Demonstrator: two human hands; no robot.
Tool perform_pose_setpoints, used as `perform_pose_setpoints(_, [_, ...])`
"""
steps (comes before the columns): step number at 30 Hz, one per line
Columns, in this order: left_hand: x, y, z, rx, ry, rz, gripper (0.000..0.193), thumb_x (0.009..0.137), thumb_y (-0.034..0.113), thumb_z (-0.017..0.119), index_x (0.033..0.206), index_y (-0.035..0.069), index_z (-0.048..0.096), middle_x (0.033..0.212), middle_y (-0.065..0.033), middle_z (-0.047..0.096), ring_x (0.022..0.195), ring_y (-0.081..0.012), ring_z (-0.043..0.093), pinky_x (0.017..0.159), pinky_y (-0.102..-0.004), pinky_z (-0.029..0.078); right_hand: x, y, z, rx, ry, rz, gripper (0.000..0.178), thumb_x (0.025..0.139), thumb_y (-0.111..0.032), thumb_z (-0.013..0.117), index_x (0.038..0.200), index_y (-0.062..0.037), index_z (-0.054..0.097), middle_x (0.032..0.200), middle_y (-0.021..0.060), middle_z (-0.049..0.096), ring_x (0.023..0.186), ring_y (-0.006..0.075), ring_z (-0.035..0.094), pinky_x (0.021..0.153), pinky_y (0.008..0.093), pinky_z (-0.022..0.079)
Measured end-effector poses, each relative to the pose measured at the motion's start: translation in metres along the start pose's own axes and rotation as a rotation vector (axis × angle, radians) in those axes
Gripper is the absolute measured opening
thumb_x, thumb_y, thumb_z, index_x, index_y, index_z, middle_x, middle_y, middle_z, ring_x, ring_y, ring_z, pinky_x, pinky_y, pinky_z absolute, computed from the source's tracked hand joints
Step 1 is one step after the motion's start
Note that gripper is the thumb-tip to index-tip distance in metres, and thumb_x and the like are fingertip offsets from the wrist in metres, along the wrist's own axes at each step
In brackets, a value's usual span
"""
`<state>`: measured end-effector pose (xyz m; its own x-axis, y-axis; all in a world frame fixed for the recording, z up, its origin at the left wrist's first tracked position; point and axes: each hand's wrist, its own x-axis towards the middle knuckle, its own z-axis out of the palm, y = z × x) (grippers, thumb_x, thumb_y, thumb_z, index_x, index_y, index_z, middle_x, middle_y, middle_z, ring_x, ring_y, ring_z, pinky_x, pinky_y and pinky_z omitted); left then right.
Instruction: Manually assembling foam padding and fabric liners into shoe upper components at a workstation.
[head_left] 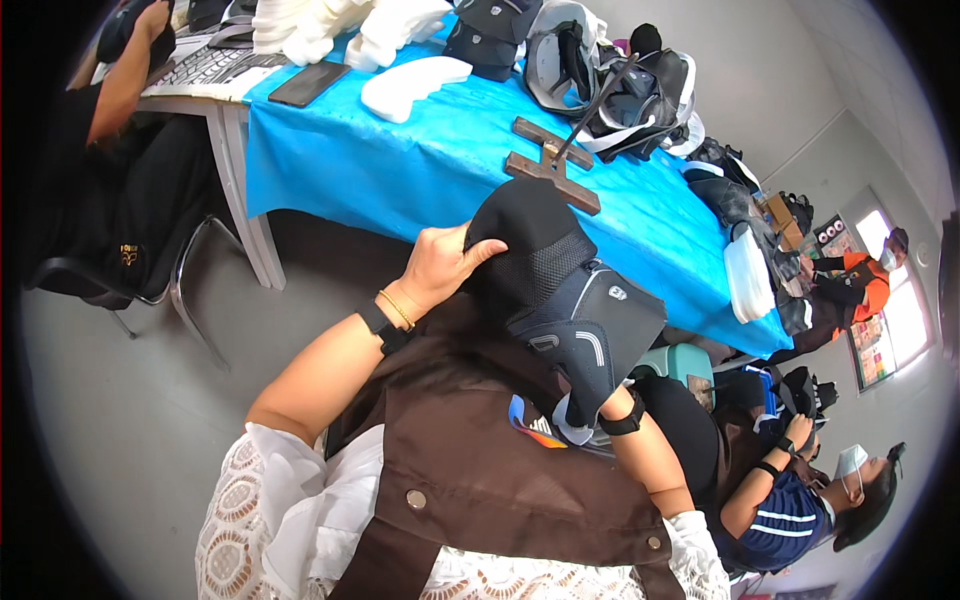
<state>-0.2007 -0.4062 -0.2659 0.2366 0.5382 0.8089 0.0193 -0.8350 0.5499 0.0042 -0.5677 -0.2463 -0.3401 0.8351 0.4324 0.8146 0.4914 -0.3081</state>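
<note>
While the left hand (437,265) grasps the black, curved fabric-and-mesh piece (548,268), the right hand (617,404) sits mostly hidden, fingers unreadable!

Reference landmark: the blue-covered table (440,150). A dark smartphone (309,84) lies flat on its left end. A brown stand (549,153) with an angled rod rests near its front edge. A metal-legged chair (75,271) is located left of it. A teal container (674,361) is positioned near its right front. A co-worker in orange (869,286) is beyond its right end.
</note>
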Motion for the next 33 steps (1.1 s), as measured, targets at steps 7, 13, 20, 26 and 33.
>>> perform_pose_setpoints(7, [0.002,-0.018,-0.015,-0.504,0.015,-0.149,0.084,0.092,0.068,0.037,0.130,-0.005,0.050,0.126,-0.0140,0.059,0.118,-0.0207,0.054,0.101,-0.0323,0.039,-0.001,0.008,0.000,-0.141,-0.039,-0.097,0.035,0.086,-0.012,0.064,0.121,-0.0054,0.061,0.119,0.0126,0.062,0.108,0.0222,0.060,0.094,0.0336,0.047])
perform_pose_setpoints(13, [0.029,-0.012,-0.055,-0.710,-0.319,-0.443,0.074,0.099,0.060,0.026,0.120,-0.003,0.059,0.113,-0.0117,0.066,0.104,-0.0159,0.062,0.089,-0.0273,0.046,0.012,0.021,0.001,-0.324,-0.122,-0.221,0.035,0.086,-0.012,0.064,0.120,-0.0058,0.062,0.119,0.0129,0.063,0.108,0.0226,0.060,0.094,0.0339,0.048])
perform_pose_setpoints(20, [0.083,-0.018,-0.051,-0.461,-0.534,-0.941,0.074,0.086,0.071,0.046,0.105,0.001,0.065,0.064,0.0000,0.061,0.056,-0.0049,0.055,0.052,-0.0159,0.039,0.023,0.015,0.010,-0.309,-0.140,-0.234,0.035,0.086,-0.012,0.064,0.120,-0.0058,0.061,0.119,0.0132,0.062,0.108,0.0229,0.060,0.093,0.0342,0.048])
perform_pose_setpoints(26, [0.097,0.008,-0.021,-0.729,-0.749,-0.744,0.046,0.076,0.019,0.080,0.112,-0.003,0.063,0.106,-0.0076,0.066,0.095,-0.0153,0.063,0.086,-0.0275,0.050,0.038,0.026,-0.007,-0.052,-0.085,-0.071,0.035,0.087,-0.013,0.063,0.121,-0.0056,0.061,0.119,0.0133,0.062,0.108,0.0232,0.060,0.094,0.0343,0.048])
perform_pose_setpoints(33, [0.031,0.017,-0.025,-0.594,-0.954,-0.411,0.051,0.070,0.003,0.081,0.116,-0.003,0.061,0.113,-0.0062,0.066,0.107,-0.0156,0.058,0.097,-0.0309,0.044,0.008,0.039,-0.005,0.656,0.158,0.349,0.035,0.087,-0.014,0.063,0.121,-0.0054,0.061,0.120,0.0135,0.062,0.109,0.0235,0.060,0.094,0.0345,0.048])
